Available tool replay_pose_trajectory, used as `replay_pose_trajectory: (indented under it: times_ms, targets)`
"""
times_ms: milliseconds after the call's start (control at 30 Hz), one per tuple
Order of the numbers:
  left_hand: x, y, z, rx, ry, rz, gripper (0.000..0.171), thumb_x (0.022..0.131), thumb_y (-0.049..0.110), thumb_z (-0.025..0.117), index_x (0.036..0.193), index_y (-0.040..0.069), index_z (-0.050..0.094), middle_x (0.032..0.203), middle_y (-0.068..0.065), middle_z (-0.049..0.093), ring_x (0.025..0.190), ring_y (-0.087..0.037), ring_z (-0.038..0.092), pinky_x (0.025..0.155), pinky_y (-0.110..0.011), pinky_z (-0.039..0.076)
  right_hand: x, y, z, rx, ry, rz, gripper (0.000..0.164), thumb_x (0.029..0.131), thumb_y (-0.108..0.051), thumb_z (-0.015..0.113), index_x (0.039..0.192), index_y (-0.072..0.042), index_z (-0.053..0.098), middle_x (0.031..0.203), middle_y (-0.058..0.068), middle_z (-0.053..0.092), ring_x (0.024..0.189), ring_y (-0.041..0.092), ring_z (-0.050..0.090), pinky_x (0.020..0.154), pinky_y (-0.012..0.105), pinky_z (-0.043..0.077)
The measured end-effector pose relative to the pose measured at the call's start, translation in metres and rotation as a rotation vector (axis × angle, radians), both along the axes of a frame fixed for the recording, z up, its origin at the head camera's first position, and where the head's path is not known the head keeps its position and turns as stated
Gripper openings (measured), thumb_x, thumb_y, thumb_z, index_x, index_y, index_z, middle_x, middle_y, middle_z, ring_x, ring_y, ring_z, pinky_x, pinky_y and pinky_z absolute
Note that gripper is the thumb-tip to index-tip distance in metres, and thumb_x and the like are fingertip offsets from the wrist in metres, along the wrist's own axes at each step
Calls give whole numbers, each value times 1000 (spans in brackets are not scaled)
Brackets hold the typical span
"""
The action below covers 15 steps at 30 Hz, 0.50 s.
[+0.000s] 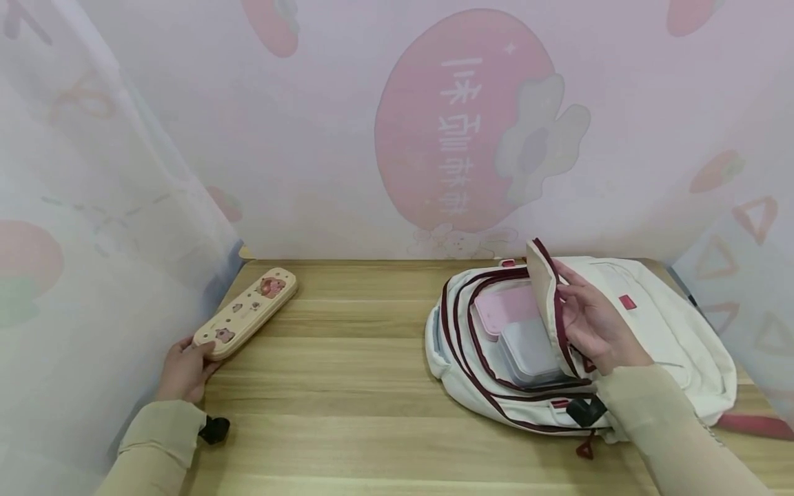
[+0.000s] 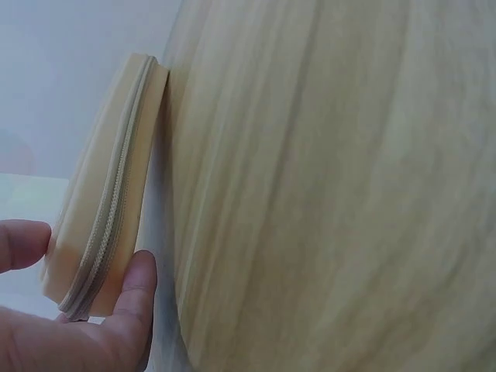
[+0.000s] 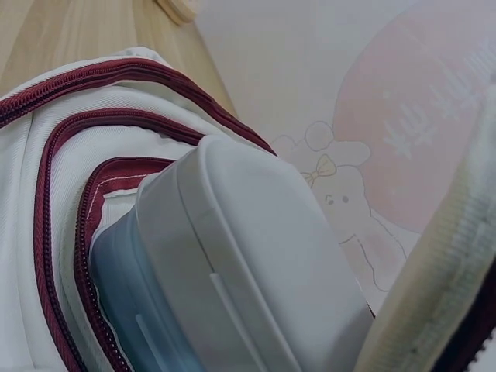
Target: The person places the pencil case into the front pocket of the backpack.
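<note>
My left hand (image 1: 186,368) pinches the near end of a pale yellow zippered pencil case (image 1: 251,310) with cartoon animals on its lid, at the table's left side. In the left wrist view, thumb and fingers lie on opposite faces of the case (image 2: 105,186). Whether its far end touches the table, I cannot tell. On the right lies a white backpack (image 1: 657,310) with dark red zips. My right hand (image 1: 595,320) holds up the unzipped front pocket flap (image 1: 548,303). Inside the pocket sit a pink box (image 1: 502,308) and a whitish lidded box (image 1: 533,348), its lower part bluish (image 3: 128,287).
The wooden table (image 1: 347,386) stretches between the case and the backpack. A pale printed curtain (image 1: 310,151) hangs behind and at both sides. A red strap (image 1: 753,425) extends from the backpack's right, and a triangular zip pull (image 1: 585,450) hangs at its front.
</note>
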<state>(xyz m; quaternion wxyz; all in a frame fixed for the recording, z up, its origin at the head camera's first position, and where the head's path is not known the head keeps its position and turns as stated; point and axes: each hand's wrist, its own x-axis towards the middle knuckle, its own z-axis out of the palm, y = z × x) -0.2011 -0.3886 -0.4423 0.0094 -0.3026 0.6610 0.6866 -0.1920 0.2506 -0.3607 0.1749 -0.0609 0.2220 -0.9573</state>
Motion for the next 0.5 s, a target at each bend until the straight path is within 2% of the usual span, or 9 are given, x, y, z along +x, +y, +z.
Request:
replay_pose_trajectory:
  times_ms: [200,233,267,367,467,500]
  targets:
    - [5,5,8,35,11,23,75,110,17,40,164,7,-11,170,-15,-4,153,-25,13,109,-23,40,2,1,4,-7,-7,8,47,107,10,30,137,-3,63,133,16,63,113,26,67,93,33,57]
    - [4,6,8,39,12,23,75,110,17,40,164,7,-11,170,-15,-3,153,-24,15,108,-22,42,2,1,3,-9,-7,9,46,107,10,30,137,-4,62,133,16,63,114,26,67,94,34,57]
    - [3,6,8,42,12,24,75,110,16,41,164,7,-10,170,-16,-2,150,-25,22,105,-21,44,2,2,3,-14,-6,11,46,107,10,30,137,-4,62,133,16,63,114,26,66,94,34,57]
    - [2,7,7,61,9,14,74,110,15,41,164,8,-10,169,-16,3,132,-18,41,96,-19,49,3,2,1,-28,5,22,46,107,10,30,138,-3,61,134,16,62,115,27,66,95,34,56]
    - [2,9,6,73,9,17,74,110,14,41,164,10,-9,166,-14,8,112,-8,44,90,-19,51,3,2,0,-46,17,37,46,107,10,29,140,-3,60,135,16,62,116,27,66,95,35,56]
    - [2,10,6,79,14,15,74,110,14,40,164,11,-10,166,-14,8,111,-8,44,90,-19,50,2,2,-1,-49,22,41,46,107,10,29,140,-3,59,135,16,62,116,27,66,95,35,56]
